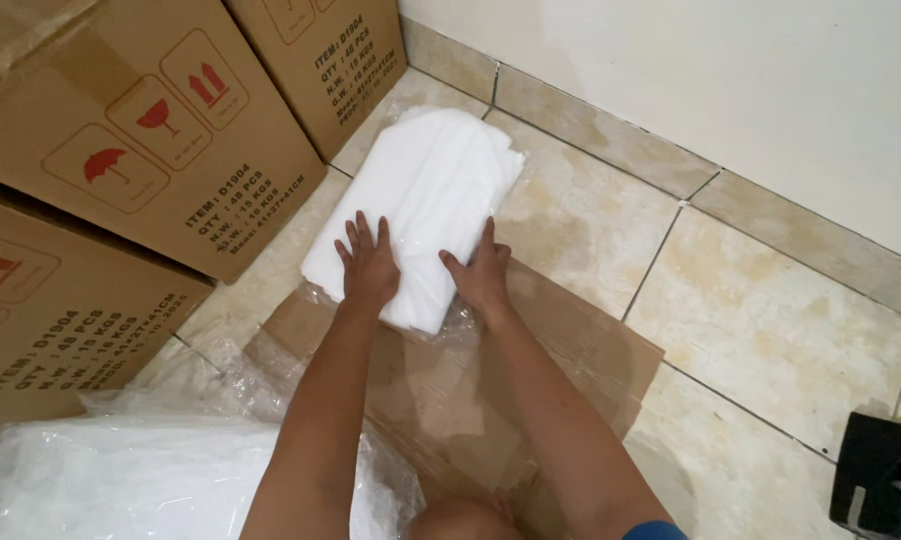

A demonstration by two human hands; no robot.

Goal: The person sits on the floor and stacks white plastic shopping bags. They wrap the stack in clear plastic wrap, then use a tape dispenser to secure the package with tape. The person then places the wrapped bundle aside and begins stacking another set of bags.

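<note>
**Head view: two flat hands press a white wrapped bundle on the floor**

Head view looks down on a tiled floor [770, 340] with a pale wall beyond it. To the left of the hands stand brown cardboard boxes [140, 130], stacked and printed with red handling symbols; the nearest one is close to the left edge of the bundle. Under the forearms, nearer to the person than the hands, lies a flattened cardboard sheet [570, 350] covered with clear film. Beside the left elbow there is a big clear plastic bag [130, 480] with white contents.

The white bundle [420, 200], folded soft material in a thin transparent wrap, lies directly under both palms and extends away from them toward the wall. Its near end rests on the cardboard sheet and its far end on the tiles.

The left hand [368, 268] lies flat on the near end with fingers spread. The right hand [482, 275] presses just beside it at the bundle's right edge, fingers also apart. Neither hand is closed around anything; they only push down.

What could go wrong, in my judgement: the wrap looks slippery, so the palms may slide on it. The bundle can also skid on the smooth tiles or bump the nearest box.
</note>
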